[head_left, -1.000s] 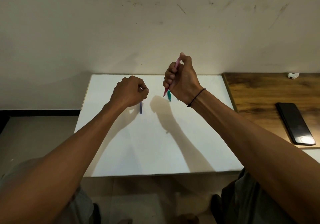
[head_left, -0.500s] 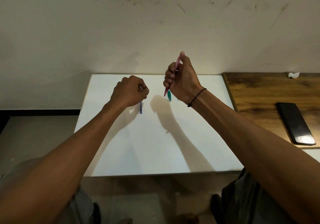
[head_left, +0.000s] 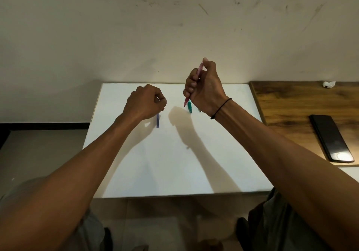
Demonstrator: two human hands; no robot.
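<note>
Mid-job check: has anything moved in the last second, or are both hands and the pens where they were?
No visible change. The right hand still grips the pink pen tip-down above the white board. The left hand stays curled round the blue pen. The green pen lies on the board beside the right hand, as before.

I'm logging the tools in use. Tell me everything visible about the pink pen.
The pink pen is a slim, plastic-looking stick with a darker red tip. The right hand grips it in a fist, thumb over its top end. It is tilted, tip down, over the white board, near a green pen.
</note>
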